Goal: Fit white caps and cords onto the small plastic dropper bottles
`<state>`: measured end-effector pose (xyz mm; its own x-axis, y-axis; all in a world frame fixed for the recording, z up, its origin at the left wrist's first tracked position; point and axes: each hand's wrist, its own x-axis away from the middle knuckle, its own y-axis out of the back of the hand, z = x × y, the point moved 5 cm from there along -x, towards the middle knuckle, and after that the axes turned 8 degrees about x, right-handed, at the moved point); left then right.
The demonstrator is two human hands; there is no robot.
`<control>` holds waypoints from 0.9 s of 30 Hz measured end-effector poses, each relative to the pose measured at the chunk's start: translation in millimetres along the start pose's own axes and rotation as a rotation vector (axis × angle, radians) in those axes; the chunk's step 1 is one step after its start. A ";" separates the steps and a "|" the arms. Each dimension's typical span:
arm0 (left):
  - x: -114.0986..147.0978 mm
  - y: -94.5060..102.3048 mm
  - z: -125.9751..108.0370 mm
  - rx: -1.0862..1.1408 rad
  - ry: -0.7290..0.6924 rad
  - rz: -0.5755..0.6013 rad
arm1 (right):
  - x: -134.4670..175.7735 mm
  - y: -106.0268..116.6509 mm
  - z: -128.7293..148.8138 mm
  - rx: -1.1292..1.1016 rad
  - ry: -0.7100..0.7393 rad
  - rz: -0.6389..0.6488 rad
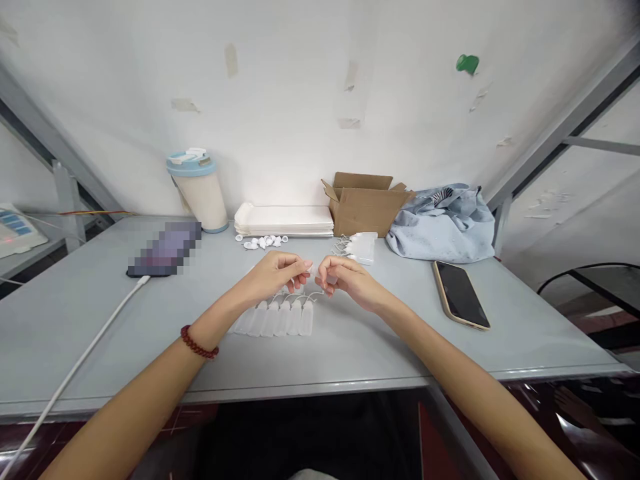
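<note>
Both hands are raised over the grey table, close together with their fingertips almost meeting. My left hand [286, 272], a red beaded bracelet on its wrist, is closed in a pinch around a small white piece [310, 270]. My right hand [347, 279] is also pinched shut; whatever lies between its fingers is too small and hidden to name. Below the left hand, several flat translucent plastic pieces with white strings [285, 319] lie side by side in a row. Small white caps [263, 243] are scattered behind it. More translucent pieces with strings [364, 248] lie beyond my right hand.
Along the wall stand a cream tumbler [203, 197], a stack of white sheets [285, 221], an open cardboard box [367, 210] and a bundled light-blue cloth [443, 227]. A phone [461, 295] lies right. Left, a white cable [95, 357] runs to a blurred-out device [167, 250].
</note>
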<state>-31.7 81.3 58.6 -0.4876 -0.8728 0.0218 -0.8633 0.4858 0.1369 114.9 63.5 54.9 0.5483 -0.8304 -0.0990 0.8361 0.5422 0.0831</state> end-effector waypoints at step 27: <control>-0.1 -1.3 -1.2 -0.033 0.007 0.001 | 0.6 -0.3 1.6 0.010 0.003 0.031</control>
<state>-30.4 80.7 59.6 -0.4873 -0.8728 0.0291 -0.8581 0.4847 0.1696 115.0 62.7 56.4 0.5740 -0.8129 -0.0988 0.8185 0.5664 0.0961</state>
